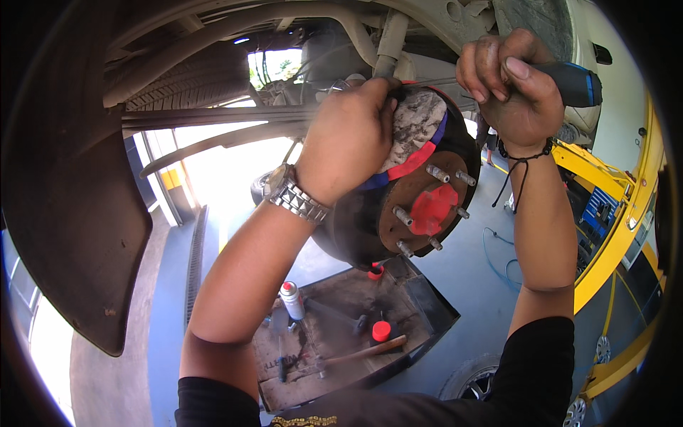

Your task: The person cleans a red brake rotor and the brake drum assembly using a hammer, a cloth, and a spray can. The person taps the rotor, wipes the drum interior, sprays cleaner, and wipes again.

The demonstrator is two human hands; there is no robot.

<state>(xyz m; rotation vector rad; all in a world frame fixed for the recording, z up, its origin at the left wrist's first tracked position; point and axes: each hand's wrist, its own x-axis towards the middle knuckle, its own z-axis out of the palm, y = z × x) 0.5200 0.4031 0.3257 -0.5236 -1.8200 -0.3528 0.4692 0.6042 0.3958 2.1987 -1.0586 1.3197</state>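
Ahead of me hangs a dark brake drum [348,213] on a rusty hub with several wheel studs and a red centre [432,211]. Against its upper face lies a stained whitish rag [418,121] with red and blue edging. My left hand [350,139], a metal watch on its wrist, is closed over the rag's left edge at the top of the drum. To the upper right, my right hand [514,89] grips a screwdriver by its black and blue handle [571,84]. The thin shaft points left, behind the drum's top; its tip is hidden.
Leaf springs [220,117] and a shock absorber [390,46] sit behind the drum. Below stands a dirty work tray [334,292] with a spray can [292,300], a red cap [381,330] and a wooden-handled hammer [363,354]. A yellow lift frame [605,263] rises at right.
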